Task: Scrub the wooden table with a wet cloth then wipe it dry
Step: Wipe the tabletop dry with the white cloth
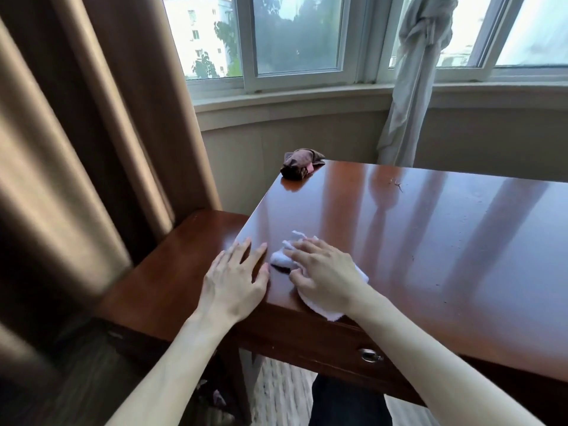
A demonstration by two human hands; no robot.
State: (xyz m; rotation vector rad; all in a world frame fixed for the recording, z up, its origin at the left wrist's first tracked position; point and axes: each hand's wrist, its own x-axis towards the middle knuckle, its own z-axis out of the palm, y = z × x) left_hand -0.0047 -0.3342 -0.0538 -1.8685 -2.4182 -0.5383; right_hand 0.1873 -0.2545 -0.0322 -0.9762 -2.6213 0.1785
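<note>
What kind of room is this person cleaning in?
Probably a bedroom or hotel room, several floors up. A polished wooden table with a drawer stands by a curved bay window, heavy brown curtains hang beside it, and an apartment block shows outside.

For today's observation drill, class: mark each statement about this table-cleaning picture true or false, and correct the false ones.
1. The right hand presses on a white cloth. True.
2. The left hand holds a second cloth. False: it rests flat on the wooden table, holding nothing.
3. A dark bundled cloth lies at the table's far left corner. True.
4. The white cloth lies in the middle of the table. False: it lies near the left front corner.
</note>
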